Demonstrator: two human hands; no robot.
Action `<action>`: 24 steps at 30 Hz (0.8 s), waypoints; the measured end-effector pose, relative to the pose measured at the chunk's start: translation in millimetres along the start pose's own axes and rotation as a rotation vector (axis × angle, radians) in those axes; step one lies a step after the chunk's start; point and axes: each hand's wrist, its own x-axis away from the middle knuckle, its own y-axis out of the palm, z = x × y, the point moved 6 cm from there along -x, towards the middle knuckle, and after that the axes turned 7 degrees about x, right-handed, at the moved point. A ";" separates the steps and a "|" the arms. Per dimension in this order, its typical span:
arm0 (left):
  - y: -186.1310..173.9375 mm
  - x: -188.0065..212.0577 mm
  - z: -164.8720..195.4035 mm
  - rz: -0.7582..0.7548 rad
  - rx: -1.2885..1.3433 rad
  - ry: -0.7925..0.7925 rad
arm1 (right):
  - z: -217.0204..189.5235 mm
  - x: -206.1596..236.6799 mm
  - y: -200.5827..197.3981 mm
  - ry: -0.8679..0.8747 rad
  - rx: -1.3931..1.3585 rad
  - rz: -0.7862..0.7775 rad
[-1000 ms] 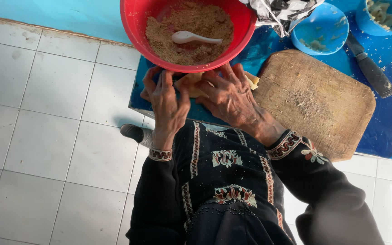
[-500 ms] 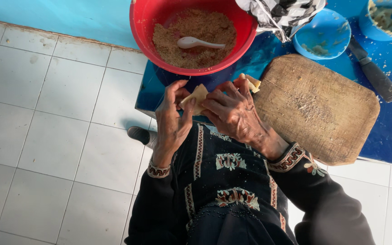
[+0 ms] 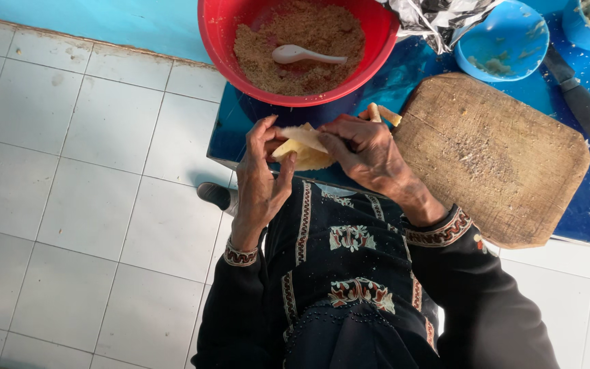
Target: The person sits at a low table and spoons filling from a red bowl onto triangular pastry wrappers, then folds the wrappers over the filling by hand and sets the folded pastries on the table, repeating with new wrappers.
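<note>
Change: since the earlier frames we see both hands drawn back from under the red bowl toward the body, with the dough sheet now raised clear of the blue table edge.
Meaning: we judge the folding stage is in hand, since the sheet sits between both hands rather than at the bowl.
Left hand: grip clamped on the dough sheet, thumb and fingers pinching its left edge.
Right hand: grip clamped on the same sheet, fingertips pressing its upper right edge.
Dough sheet, look: thin, pale yellow, partly folded into a roughly triangular flap; we cannot tell whether filling lies inside.
Dough sheet, place: held in the air just in front of the table edge, below the red bowl.
Red bowl: holds brown crumbly filling and a white spoon.
Wooden board: lies on the table just right of the right hand, bare but dusted.
Spare dough piece: rests at the board's left corner.
Blue bowl: behind the board.
Knife: at the far right.
</note>
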 end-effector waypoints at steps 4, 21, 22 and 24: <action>2.0 1.8 -0.2 -0.001 -0.039 0.046 | 6.5 11.2 -20.2 0.128 -0.256 -0.007; 60.4 25.6 75.3 0.111 -0.404 0.380 | -6.6 157.9 -143.8 -0.269 1.050 0.151; 80.4 23.8 78.1 -0.042 -0.285 0.393 | -4.2 162.2 -143.1 -0.256 1.043 0.151; 120.7 22.8 88.5 -0.235 -0.177 0.470 | -2.8 167.6 -143.0 -0.233 1.010 0.150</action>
